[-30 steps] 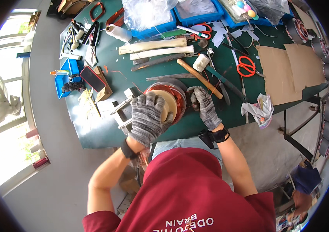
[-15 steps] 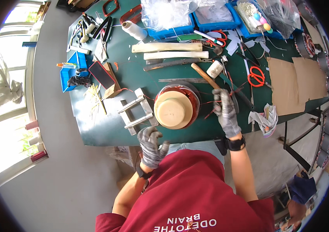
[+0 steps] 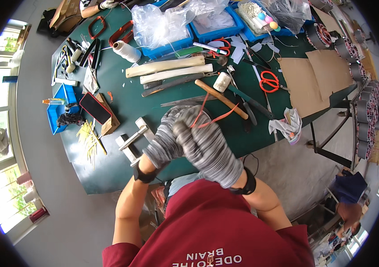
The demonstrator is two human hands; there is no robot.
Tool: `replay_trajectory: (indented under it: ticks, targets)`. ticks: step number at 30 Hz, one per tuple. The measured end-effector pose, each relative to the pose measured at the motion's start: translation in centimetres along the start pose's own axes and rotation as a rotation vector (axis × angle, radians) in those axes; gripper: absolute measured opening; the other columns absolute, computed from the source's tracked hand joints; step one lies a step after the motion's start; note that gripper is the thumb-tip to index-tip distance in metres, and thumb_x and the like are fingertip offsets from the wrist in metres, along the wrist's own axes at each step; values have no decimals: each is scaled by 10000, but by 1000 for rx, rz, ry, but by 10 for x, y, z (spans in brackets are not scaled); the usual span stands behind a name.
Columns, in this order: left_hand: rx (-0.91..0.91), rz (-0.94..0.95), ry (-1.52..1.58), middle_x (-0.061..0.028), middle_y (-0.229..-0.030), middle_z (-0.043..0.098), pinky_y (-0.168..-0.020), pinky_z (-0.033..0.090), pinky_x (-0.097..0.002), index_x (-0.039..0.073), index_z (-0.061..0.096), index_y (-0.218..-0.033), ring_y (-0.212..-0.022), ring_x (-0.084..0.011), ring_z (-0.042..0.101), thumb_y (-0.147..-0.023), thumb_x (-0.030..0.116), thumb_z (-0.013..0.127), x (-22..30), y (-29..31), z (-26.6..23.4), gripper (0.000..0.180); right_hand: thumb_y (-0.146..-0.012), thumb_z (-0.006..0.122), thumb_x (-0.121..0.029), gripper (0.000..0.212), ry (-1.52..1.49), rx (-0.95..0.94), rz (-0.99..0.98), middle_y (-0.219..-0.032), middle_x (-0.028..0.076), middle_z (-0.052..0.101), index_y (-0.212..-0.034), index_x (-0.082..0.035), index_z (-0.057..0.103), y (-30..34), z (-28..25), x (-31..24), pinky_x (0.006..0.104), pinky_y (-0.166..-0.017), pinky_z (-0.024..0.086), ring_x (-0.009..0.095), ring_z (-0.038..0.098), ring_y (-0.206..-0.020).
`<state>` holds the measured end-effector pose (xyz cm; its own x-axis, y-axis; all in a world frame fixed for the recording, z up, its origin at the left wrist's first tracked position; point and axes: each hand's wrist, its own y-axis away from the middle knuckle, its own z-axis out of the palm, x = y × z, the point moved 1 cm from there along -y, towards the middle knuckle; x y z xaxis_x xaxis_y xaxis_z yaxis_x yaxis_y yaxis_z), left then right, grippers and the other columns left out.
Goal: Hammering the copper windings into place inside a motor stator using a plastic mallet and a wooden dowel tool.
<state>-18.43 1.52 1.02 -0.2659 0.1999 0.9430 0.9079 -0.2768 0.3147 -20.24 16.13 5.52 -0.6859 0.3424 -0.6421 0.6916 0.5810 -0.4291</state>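
Both my gloved hands are together at the table's near side. My right hand (image 3: 209,149) is closed, with thin orange-red wire leads (image 3: 211,119) looping out past its fingers. Partly behind it, my left hand (image 3: 165,138) is closed too; its fingertips and whatever they grip are hidden. The round cream-coloured block and the red coil ring are covered by my hands. Beyond my right hand lies a wooden-handled mallet (image 3: 222,99) with a white head. A metal frame with two bars (image 3: 134,140) rests left of my left hand.
Strips (image 3: 165,66), red-handled scissors (image 3: 269,82) and a white thread cone (image 3: 126,51) lie farther back. Blue bins (image 3: 167,49) line the far side. A phone (image 3: 95,108) is at left, cardboard (image 3: 303,84) at right. Another person's gloved hand (image 3: 108,4) shows at the top.
My right hand has let go of the mallet, which now lies on the table, and moved left onto the wire leads. My left hand has come forward to meet it. The view has shifted.
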Motion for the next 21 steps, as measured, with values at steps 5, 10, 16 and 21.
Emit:
replay_trajectory:
  ticks: [5, 10, 16, 21]
  targets:
    - [500, 454, -616, -116, -908, 610, -917, 405, -447, 54, 614, -893, -985, -346, 546, -655, 114, 657, 16, -10, 28, 250, -828, 560, -43, 361, -697, -149, 90, -825, 122, 545, -1180, -15, 482, 6, -28, -21, 374, -828, 467, 306, 586, -884]
    - [650, 496, -750, -88, -933, 636, -852, 449, -407, 69, 611, -789, -935, -304, 586, -746, 85, 572, 15, -14, 35, 61, -851, 547, -89, 247, -172, 93, 499, -855, 155, 556, -1088, -23, 526, 82, -18, 129, 326, -742, 488, 287, 596, -786]
    - [749, 385, -810, -63, -965, 640, -884, 427, -416, 86, 599, -809, -947, -270, 596, -749, 124, 562, 20, -10, 50, 80, -845, 545, -137, 222, 209, -72, 415, -982, 167, 576, -1036, -26, 571, 79, 26, 189, 406, -845, 450, 345, 557, -928]
    - [784, 372, -778, -58, -858, 651, -861, 446, -413, 88, 593, -752, -888, -262, 620, -780, 83, 539, 23, -11, 52, 61, -853, 518, -85, 180, 41, -118, 184, -1024, 132, 597, -1012, -42, 589, -10, 82, 229, 385, -791, 481, 311, 581, -904]
